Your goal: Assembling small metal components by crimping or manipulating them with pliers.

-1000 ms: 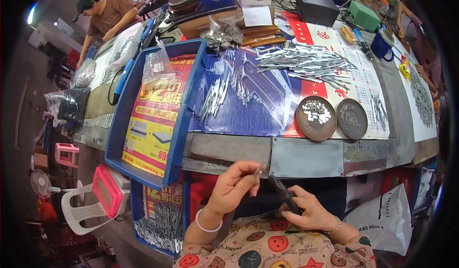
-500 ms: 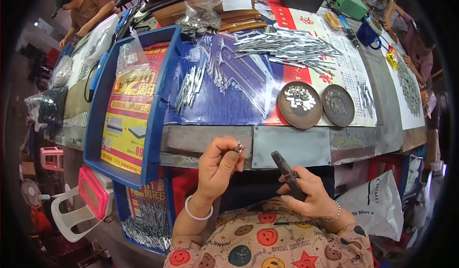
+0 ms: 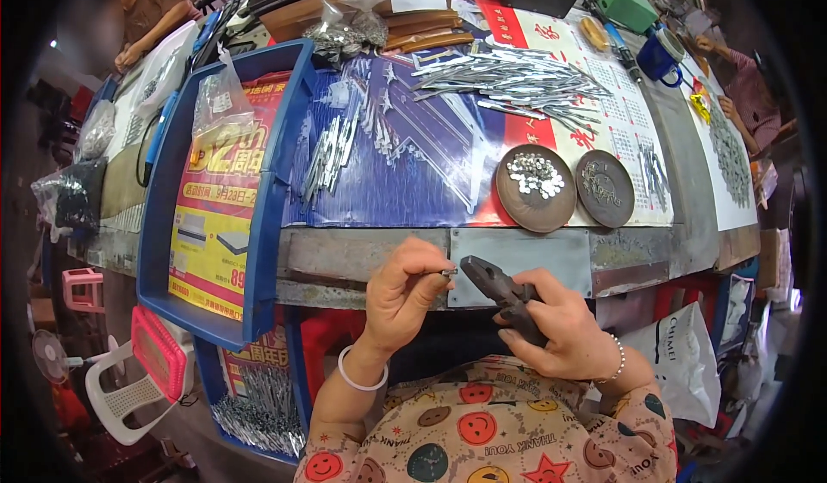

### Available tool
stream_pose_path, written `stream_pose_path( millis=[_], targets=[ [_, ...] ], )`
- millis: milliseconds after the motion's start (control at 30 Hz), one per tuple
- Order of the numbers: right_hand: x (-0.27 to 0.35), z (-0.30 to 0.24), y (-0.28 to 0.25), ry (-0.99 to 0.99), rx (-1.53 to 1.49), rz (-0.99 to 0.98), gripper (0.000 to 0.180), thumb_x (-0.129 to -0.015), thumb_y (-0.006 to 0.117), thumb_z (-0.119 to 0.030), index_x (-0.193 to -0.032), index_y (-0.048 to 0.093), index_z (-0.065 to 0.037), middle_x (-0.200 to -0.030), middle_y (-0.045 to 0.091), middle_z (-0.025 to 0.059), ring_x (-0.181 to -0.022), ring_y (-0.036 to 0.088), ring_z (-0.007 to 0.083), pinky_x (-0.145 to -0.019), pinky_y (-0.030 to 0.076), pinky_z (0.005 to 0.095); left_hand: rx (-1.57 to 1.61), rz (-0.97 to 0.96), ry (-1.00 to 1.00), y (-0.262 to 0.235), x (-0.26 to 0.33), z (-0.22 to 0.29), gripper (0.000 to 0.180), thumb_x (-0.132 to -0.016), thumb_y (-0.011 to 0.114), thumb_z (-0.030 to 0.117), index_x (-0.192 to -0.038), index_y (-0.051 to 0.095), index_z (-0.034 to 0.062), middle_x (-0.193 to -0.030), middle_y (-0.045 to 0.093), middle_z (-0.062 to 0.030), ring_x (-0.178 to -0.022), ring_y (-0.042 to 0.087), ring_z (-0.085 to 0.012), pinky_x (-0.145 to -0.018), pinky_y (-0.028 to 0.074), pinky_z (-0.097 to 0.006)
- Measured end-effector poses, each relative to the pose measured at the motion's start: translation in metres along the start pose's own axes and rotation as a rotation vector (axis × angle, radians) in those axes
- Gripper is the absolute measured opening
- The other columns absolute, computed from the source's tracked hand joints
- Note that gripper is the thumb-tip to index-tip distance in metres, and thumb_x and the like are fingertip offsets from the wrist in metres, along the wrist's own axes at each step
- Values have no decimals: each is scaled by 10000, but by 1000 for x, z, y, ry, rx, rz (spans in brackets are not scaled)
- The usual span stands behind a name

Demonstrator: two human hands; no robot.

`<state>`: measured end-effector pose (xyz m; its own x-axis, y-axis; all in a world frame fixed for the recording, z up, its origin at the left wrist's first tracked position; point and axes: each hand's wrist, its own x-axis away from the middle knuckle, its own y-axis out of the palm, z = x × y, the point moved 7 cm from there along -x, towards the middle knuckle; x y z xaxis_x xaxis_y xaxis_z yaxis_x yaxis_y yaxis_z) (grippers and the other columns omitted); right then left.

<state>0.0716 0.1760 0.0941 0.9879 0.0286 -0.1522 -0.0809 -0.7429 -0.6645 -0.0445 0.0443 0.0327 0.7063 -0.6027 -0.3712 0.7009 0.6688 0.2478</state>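
Note:
My left hand point(image 3: 403, 292) pinches a tiny metal piece point(image 3: 449, 272) between thumb and fingers, just in front of the bench edge. My right hand point(image 3: 551, 328) grips dark pliers point(image 3: 498, 289), whose jaws point left at the small piece and almost touch it. Both hands hover over my lap, below the metal-faced bench front point(image 3: 517, 255). A white bangle circles my left wrist and a bead bracelet my right.
On the bench stand a round brown dish of small shiny parts point(image 3: 535, 187), a second brown dish point(image 3: 605, 188), a pile of metal strips point(image 3: 517, 83) and a blue tray point(image 3: 220, 207). A blue mug point(image 3: 660, 54) sits far right. Other people work at the far left and right.
My hands rose toward the bench edge and closed together; the pliers' jaws now sit next to the small piece in my left fingers. The view tilted down.

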Motion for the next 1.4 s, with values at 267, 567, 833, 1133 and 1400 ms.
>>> stream_pose_path(
  millis=[267,567,833,1133,1400],
  targets=[
    [-13,-53,-39,-377,217,132,308,-591,772,-102,-808,589,18,-1025,575,165,-702,588,275,-504,472,360,37,-11,68,-6,6,-1,109,-948,605,66,-1034,588,0,-957,567,-107,-799,579,-153,-728,489,-258],
    [-22,-50,-33,-219,267,98,261,-685,758,-148,-839,621,11,-1002,569,134,-733,594,274,-529,496,376,16,-8,26,-8,10,-4,110,-938,619,70,-1017,575,6,-952,599,-115,-812,553,-155,-713,463,-267],
    [-11,-26,-29,-57,168,-84,211,-707,771,-100,-747,599,15,-1018,565,182,-689,608,284,-573,499,354,204,129,-106,-4,10,-1,94,-975,563,83,-1003,518,6,-915,533,-96,-726,542,-138,-665,459,-238],
    [25,3,3,-11,248,-249,254,-717,772,-233,-808,658,-26,-947,494,116,-809,560,252,-589,497,354,472,269,-553,19,50,-8,118,-1010,525,143,-1030,517,27,-907,570,-69,-615,544,-111,-537,446,-231],
    [38,9,5,-51,282,-276,295,-687,783,-290,-832,666,-60,-954,466,116,-845,501,256,-635,464,339,352,258,-672,32,56,-8,109,-1017,509,142,-1022,517,33,-810,551,-25,-581,538,-93,-519,430,-215]
  ],
)
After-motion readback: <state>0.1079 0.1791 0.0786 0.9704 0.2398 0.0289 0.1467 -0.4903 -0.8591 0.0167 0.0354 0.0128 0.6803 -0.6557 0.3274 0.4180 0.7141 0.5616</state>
